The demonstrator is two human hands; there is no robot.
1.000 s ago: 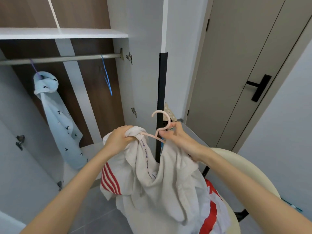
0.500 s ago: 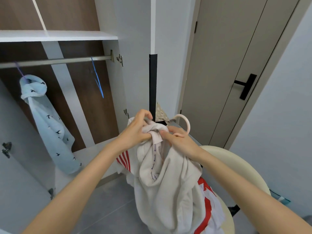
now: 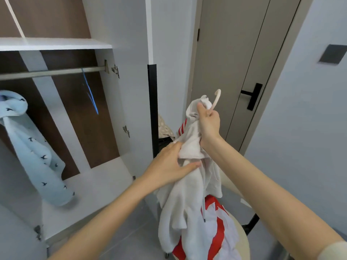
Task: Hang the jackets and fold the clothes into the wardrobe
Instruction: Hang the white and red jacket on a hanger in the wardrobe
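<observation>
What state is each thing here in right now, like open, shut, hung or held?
wardrobe: open.
door: shut.
blue garment: hanging in the wardrobe.
blue hanger: empty, on the rail.
jacket: bunched on the pink hanger, not yet hung.
pink hanger: held up, off the rail.
right hand: grips the pink hanger's neck.
left hand: holds the jacket.
red-and-white garment: heaped on the stool.

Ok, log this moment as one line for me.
stage: fitting jacket on hanger | right hand: grips hanger | left hand: holds jacket | rail: jacket not yet hung
</observation>
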